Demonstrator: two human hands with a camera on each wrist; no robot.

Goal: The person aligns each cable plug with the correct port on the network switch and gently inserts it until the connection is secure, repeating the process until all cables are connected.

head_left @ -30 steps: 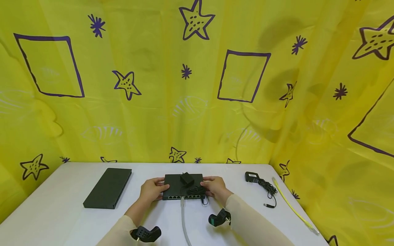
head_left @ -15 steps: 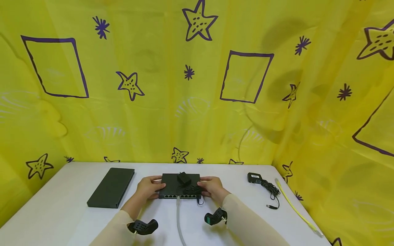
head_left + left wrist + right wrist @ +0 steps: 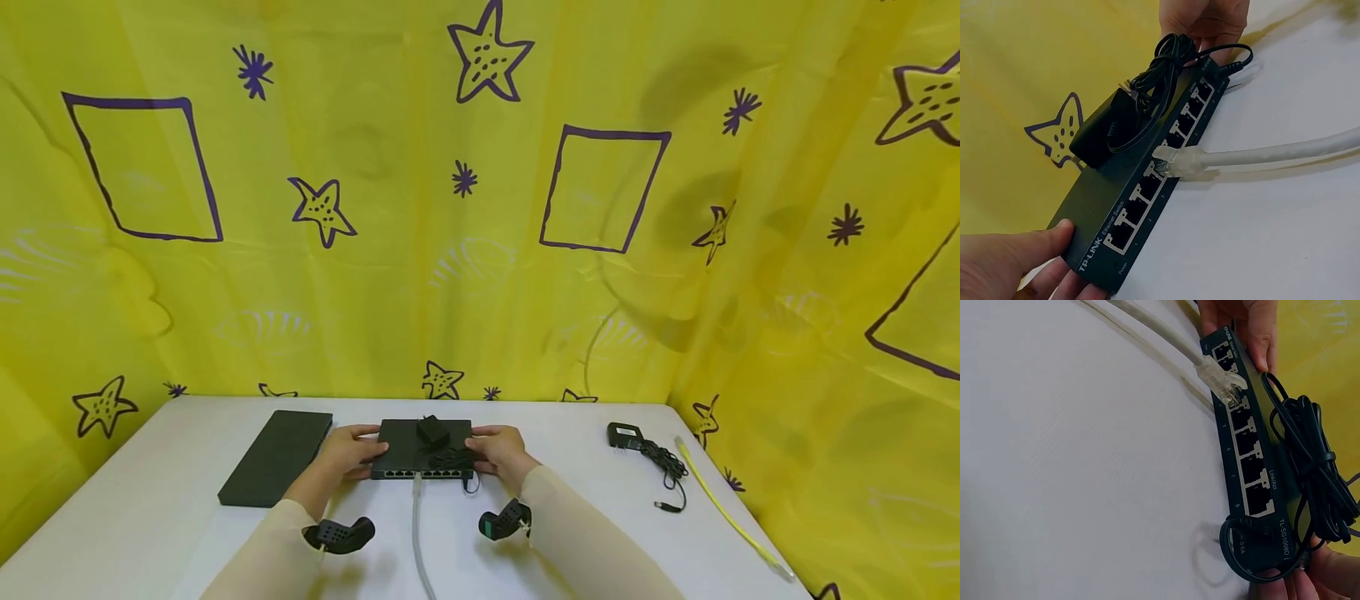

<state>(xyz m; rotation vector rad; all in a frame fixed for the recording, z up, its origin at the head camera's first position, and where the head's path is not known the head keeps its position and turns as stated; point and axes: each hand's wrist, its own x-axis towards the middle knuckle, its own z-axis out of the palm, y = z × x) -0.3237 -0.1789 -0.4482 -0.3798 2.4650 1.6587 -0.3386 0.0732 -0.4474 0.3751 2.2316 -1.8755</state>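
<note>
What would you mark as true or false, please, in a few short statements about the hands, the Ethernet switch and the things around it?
1. The left hand and right hand hold opposite ends of the Ethernet switch. True.
2. The yellow cable meets the switch's ports. False: it lies apart on the table; the pale cable is the one at the ports.
3. A black adapter sits on top of the switch. True.
4. The flat black box lies to the right of the switch. False: it lies to the left.
5. A second adapter lies on the table, right of the switch. True.
</note>
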